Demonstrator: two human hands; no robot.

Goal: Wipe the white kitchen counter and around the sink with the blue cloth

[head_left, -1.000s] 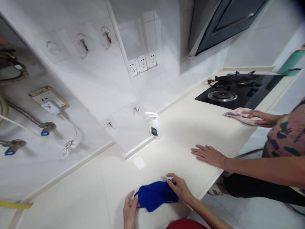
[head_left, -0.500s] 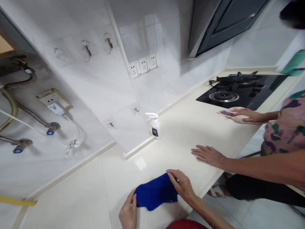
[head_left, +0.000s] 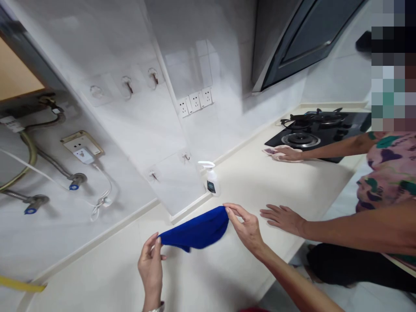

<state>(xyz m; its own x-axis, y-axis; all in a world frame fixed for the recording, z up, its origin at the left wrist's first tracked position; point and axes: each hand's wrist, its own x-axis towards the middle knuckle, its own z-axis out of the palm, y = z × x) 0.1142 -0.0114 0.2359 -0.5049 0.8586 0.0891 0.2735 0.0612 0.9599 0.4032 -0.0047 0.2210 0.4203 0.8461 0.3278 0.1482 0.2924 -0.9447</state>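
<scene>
Blue cloth [head_left: 195,229] hangs clear of the bench [head_left: 286,184], a soft, matt, faintly napped fabric sagging in a shallow curve between the person's hands. The left hand [head_left: 150,268] stands upright and pinches one end between thumb and fingers. The right hand [head_left: 247,229] pinches the other end at thumb and fingertip, its remaining fingers loosely spread. Both hands are closed on the fabric only at the tips, and neither holds anything else.

So far the cloth is off the surface and drawn out between two points, with no neat fold showing. A small gather dangles from its lower edge. Whether it is a single layer or doubled cannot be told from this view.

Beyond it, the pale, smooth bench runs along a glossy white tiled wall [head_left: 221,117] to a black glass gas hob [head_left: 300,139]. A white spray bottle [head_left: 211,182] with a trigger head stands by the wall, near the cloth but not touching it. A co-worker's hand [head_left: 287,154] rests on a crumpled pink rag [head_left: 269,151] just beside the hob, while that person's other hand [head_left: 282,219] lies flat and open on the bare bench.
</scene>
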